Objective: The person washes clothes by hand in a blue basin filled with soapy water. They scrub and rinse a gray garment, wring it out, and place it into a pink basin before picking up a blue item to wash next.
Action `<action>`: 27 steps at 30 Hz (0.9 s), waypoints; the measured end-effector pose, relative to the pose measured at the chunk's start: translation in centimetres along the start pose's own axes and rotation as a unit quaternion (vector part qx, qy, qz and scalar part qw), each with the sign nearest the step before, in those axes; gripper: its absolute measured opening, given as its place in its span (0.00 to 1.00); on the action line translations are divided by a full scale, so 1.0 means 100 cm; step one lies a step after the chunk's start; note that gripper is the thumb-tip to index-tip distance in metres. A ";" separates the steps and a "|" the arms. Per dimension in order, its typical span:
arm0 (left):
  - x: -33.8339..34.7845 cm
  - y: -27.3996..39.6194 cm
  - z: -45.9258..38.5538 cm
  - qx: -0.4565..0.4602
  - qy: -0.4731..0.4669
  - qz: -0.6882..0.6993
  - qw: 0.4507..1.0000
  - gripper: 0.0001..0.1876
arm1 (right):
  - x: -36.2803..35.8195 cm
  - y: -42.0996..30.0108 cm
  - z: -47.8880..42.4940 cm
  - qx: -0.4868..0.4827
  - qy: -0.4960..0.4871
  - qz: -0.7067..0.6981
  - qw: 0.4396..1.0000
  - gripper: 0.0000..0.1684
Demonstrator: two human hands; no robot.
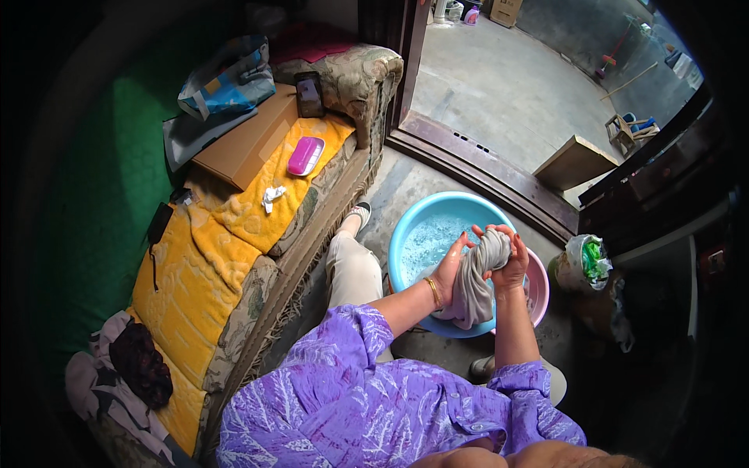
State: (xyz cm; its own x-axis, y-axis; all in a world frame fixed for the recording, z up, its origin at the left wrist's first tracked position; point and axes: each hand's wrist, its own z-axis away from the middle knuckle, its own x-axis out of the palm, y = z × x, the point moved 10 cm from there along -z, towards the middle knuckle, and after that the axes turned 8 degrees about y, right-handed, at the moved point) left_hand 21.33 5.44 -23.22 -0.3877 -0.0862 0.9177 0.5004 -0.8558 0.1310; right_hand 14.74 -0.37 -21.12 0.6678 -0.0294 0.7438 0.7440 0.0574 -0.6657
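A wet, bunched grey cloth (477, 281) is between my two hands above a light-blue plastic basin (398, 234). My left hand (449, 266) grips its near-left side, a gold-coloured bangle on the wrist. On the cloth's right side, my right hand (511, 266) holds it with bent fingers. The lower part of the cloth hangs down into the basin. Soapy water (430, 237) with white suds shows on the basin's left side. Partly hidden behind the blue basin, a pink basin (539, 286) stands on the right.
A sofa with a yellow cover (193, 298) runs along the left, bearing a cardboard box (246, 146), a pink soap box (305, 156) and a crumpled tissue (272, 198). A raised door sill (480, 169) lies beyond the basin. A lined waste bin (579, 263) stands at right.
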 end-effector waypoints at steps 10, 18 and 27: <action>-0.017 0.016 -0.026 0.178 0.071 -0.250 0.949 0.21 | 0.061 -0.035 -0.026 -0.029 -0.012 0.696 0.717 0.20; 0.006 0.027 -0.033 0.414 0.114 -0.736 0.524 0.12 | 0.055 -0.014 -0.035 -0.074 -0.011 0.874 0.480 0.18; -0.065 0.047 -0.052 0.398 0.156 -0.411 0.805 0.29 | 0.021 -0.046 -0.033 -0.162 0.118 0.770 0.605 0.22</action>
State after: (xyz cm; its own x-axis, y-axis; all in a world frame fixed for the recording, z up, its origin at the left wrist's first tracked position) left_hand 22.18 -0.62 -30.57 -0.9547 0.1127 0.2754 0.2646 -0.1024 0.9589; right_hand 12.84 -4.01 -16.72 0.5309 -0.3344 -0.7787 -0.8263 0.0000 -0.5633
